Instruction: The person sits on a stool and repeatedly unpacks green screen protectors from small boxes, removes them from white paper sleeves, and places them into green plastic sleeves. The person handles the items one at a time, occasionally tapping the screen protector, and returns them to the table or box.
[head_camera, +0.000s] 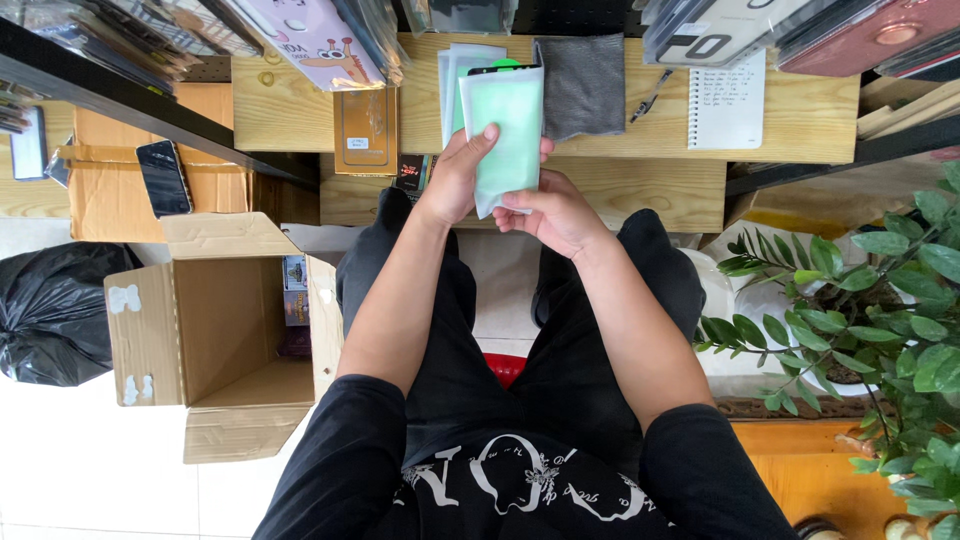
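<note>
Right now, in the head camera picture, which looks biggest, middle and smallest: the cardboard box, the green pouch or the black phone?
1. Cardboard box, clearly the largest.
2. Green pouch held in both hands.
3. Black phone, smallest; it lies farther away, so this may mislead.

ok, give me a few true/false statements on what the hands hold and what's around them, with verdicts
1. Both hands hold the pale green packet. True: the left hand grips its left edge, the right hand its lower end.
2. The cardboard box on the floor is taped shut. False: its flaps are open.
3. A grey cloth lies on the wooden bench beside the packet. True.
4. The spiral notepad rests in the person's lap. False: it lies on the bench.
5. The potted plant stands on the person's left. False: it is on their right.
</note>
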